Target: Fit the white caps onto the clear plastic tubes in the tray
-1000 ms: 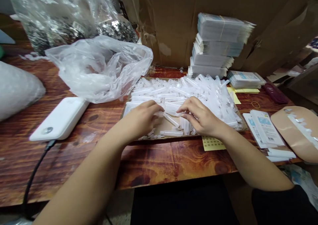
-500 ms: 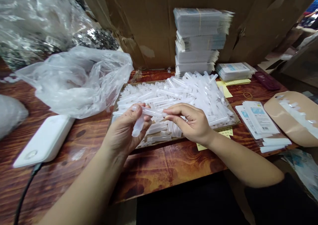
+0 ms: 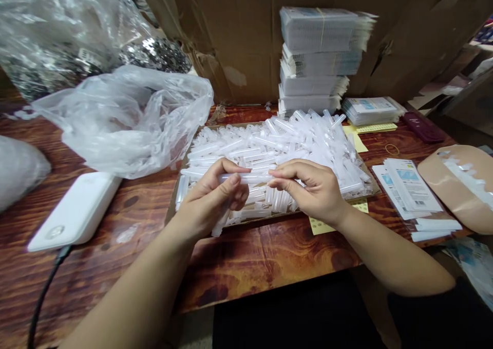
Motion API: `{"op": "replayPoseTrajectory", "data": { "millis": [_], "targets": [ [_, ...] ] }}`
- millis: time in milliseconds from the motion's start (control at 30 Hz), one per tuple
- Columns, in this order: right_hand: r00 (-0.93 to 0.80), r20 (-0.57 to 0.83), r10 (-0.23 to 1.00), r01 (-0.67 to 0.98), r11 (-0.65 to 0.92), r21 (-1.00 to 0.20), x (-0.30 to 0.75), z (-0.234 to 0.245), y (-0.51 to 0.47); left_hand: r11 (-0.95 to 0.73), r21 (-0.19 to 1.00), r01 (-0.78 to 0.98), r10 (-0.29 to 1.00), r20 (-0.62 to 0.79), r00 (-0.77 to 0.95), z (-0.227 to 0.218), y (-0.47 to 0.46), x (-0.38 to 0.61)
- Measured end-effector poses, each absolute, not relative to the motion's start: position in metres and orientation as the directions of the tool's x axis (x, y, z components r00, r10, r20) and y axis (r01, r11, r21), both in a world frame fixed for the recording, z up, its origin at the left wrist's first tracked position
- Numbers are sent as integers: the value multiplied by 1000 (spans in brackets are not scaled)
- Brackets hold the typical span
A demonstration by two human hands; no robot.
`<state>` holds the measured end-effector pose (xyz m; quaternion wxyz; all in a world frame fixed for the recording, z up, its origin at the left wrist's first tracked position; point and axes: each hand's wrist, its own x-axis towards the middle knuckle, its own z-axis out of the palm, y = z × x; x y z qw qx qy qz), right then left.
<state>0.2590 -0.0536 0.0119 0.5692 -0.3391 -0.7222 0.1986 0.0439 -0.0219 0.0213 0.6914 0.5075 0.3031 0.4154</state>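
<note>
Pinching a slim clear plastic tube [image 3: 250, 177] level between my left hand [image 3: 210, 202] and right hand [image 3: 314, 189], just above the near side of the shallow cardboard tray [image 3: 173, 202] heaped with like tubes, I judge that a slack fingertip grip could drop it back into the heap.

Left hand [image 3: 206, 202], right hand [image 3: 314, 189]: pinching grips

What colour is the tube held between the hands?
Clear, frosted white tube; the head view shows it best.
</note>
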Motion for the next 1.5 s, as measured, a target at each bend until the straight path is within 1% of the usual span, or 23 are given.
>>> {"op": "replayPoseTrajectory", "data": {
  "millis": [133, 233, 333, 400, 433, 500, 533, 567, 600, 633, 667, 700, 767, 800, 867, 933, 1033, 1133, 1200, 1300, 1333, 1400, 1500],
  "targets": [
    [-66, 617, 784, 185, 617, -765, 253, 7, -57, 155, 933, -326, 880, 20, 475, 19, -27, 50],
    [-14, 531, 847, 103, 529, -842, 248, 2, -58, 108, 934, -341, 900, 53, 432, 16, -32, 55],
    [-39, 327, 944, -91, 322, -942, 247, -1, -55, 11, 949, -316, 916, 117, 383, 13, -34, 56],
    [-113, 165, 980, -206, 139, -969, 247, -2, -51, -67, 958, -281, 919, 168, 356, 11, -33, 54],
    [-162, 94, 982, -231, 55, -971, 246, -1, -49, -107, 960, -258, 918, 195, 345, 11, -31, 52],
    [-285, -2, 958, -192, -59, -980, 243, 0, -46, -184, 953, -240, 910, 258, 324, 13, -26, 47],
    [-334, -15, 942, -124, -60, -990, 242, 2, -45, -212, 946, -247, 908, 284, 308, 15, -23, 45],
    [-368, 7, 930, -23, -1, -1000, 240, 3, -44, -225, 937, -267, 909, 301, 289, 18, -19, 43],
    [-393, 63, 918, 109, 114, -987, 238, 5, -43, -225, 927, -299, 916, 306, 260, 21, -16, 41],
    [-417, 136, 898, 264, 263, -928, 237, 6, -43, -218, 916, -337, 926, 303, 224, 24, -12, 39],
    [-453, 200, 869, 418, 405, -813, 236, 8, -42, -202, 905, -374, 940, 287, 187, 26, -9, 38],
    [-501, 227, 835, 546, 509, -665, 236, 10, -41, -182, 896, -406, 953, 262, 151, 28, -7, 37],
    [-591, 159, 791, 692, 598, -404, 237, 12, -40, -145, 878, -457, 973, 211, 98, 28, -3, 37],
    [-609, 104, 786, 727, 606, -324, 236, 12, -40, -124, 877, -465, 978, 187, 91, 27, -3, 38],
    [-619, 33, 785, 758, 607, -239, 234, 12, -39, -74, 885, -459, 982, 146, 122, 24, -3, 40],
    [-611, 16, 791, 774, 602, -195, 228, 10, -38, -33, 899, -436, 977, 120, 174, 21, -4, 42],
    [-614, 8, 789, 771, 602, -208, 220, 7, -33, 10, 917, -398, 968, 90, 232, 17, -7, 43],
    [-634, 78, 770, 724, 626, -289, 223, 6, -29, 41, 916, -398, 967, 63, 245, 17, -8, 42],
    [-600, 217, 770, 679, 633, -372, 233, 8, -28, 54, 907, -417, 968, 54, 243, 19, -8, 41],
    [-419, 495, 761, 586, 643, -493, 253, 10, -30, 82, 897, -435, 969, 30, 246, 22, -8, 41],
    [-344, 581, 737, 565, 657, -499, 258, 11, -30, 97, 895, -435, 969, 15, 247, 22, -8, 42],
    [-251, 705, 663, 555, 696, -456, 265, 10, -30, 119, 893, -435, 969, -9, 248, 22, -9, 43],
    [-288, 786, 547, 544, 769, -336, 264, 7, -27, 130, 896, -425, 968, -21, 251, 22, -13, 47]
  ]
}}
